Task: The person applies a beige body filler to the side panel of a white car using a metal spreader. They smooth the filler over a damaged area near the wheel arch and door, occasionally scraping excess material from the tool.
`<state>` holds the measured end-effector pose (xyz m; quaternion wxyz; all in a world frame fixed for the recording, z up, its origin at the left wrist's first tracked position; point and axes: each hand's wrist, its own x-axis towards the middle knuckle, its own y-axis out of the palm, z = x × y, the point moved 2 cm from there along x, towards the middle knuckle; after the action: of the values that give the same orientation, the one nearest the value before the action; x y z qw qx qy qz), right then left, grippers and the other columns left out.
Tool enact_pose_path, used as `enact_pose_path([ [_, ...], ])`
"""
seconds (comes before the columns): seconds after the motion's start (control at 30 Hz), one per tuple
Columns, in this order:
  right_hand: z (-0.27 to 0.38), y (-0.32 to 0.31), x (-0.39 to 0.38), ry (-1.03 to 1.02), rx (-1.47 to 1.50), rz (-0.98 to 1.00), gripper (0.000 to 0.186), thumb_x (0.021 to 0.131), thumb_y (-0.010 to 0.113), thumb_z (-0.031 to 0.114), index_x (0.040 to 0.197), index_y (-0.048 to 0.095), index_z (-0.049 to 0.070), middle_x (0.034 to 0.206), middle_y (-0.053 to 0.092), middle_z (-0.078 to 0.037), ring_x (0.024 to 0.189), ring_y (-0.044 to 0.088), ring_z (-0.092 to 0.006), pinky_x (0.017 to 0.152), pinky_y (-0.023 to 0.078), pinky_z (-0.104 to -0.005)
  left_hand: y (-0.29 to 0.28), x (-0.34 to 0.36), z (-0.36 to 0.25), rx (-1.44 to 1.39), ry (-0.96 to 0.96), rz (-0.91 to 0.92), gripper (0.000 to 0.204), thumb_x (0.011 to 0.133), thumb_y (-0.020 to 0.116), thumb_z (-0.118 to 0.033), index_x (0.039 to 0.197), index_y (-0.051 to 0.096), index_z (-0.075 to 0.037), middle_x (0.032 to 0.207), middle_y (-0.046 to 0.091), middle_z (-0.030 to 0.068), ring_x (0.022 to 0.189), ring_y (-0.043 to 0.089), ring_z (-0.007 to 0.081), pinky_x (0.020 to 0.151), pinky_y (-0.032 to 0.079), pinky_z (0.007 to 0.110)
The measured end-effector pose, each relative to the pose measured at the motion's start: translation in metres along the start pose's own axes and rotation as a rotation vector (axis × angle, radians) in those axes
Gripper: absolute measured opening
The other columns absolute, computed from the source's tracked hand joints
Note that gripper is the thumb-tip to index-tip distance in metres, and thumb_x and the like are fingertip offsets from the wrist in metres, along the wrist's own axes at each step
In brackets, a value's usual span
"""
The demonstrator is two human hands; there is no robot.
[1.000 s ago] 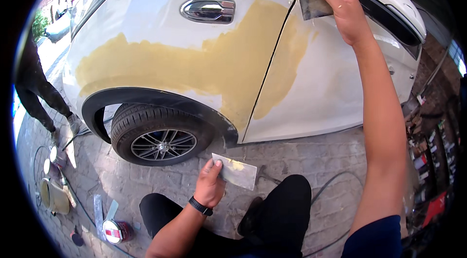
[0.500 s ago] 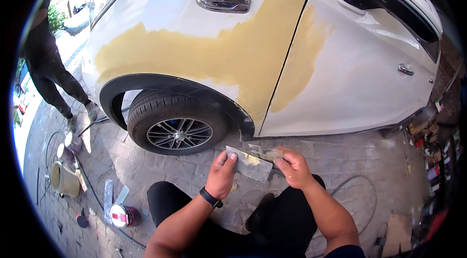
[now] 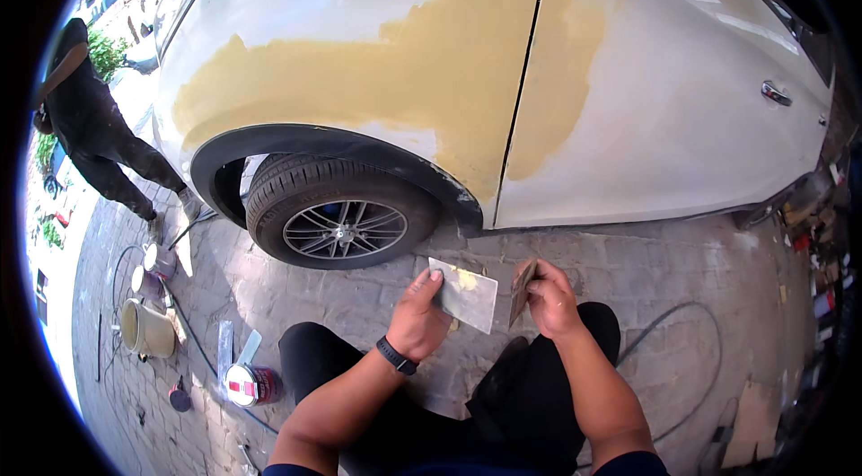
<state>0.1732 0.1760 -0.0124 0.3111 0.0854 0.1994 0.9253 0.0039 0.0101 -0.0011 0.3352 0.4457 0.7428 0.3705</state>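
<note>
Left hand (image 3: 418, 321) gripping flat metal mixing board (image 3: 464, 295), lower centre; right hand (image 3: 549, 301) pinching small spreader (image 3: 522, 289) edge-on beside it. Yellow filler (image 3: 422, 81) already spread over white car panel (image 3: 682, 117), upper frame; unsanded, seemingly more coating left. Little filler left on board.

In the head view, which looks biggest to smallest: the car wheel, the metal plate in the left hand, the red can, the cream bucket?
1. Wheel, clearly largest.
2. Metal plate, though it is nearer the camera, which flatters it.
3. Cream bucket and red can look about alike; too close to rank.
</note>
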Motion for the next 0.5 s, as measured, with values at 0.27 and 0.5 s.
enact_pose_path([
  [0.27, 0.013, 0.021, 0.004, -0.119, -0.428, 0.068, 0.012, 0.090, 0.056, 0.008, 0.099, 0.058, 0.001, 0.090, 0.053, -0.004, 0.084, 0.047, -0.0101, 0.076, 0.042, -0.0270, 0.007, 0.001, 0.025, -0.051, -0.242, -0.117, 0.022, 0.112, 0.052, -0.029, 0.122, 0.065, -0.014, 0.116, 0.073, 0.0038, 0.100, 0.068, 0.0183, 0.084, 0.052, 0.034],
  [0.5, 0.016, 0.010, 0.010, -0.034, 0.035, -0.163, 0.016, 0.096, 0.060, 0.018, 0.106, 0.059, 0.006, 0.095, 0.059, -0.005, 0.084, 0.056, -0.0148, 0.076, 0.047, -0.0303, 0.000, 0.017, -0.006, 0.006, -0.026, -0.132, 0.026, 0.112, 0.052, -0.029, 0.126, 0.063, -0.011, 0.119, 0.073, 0.0043, 0.107, 0.071, 0.0210, 0.094, 0.055, 0.039],
])
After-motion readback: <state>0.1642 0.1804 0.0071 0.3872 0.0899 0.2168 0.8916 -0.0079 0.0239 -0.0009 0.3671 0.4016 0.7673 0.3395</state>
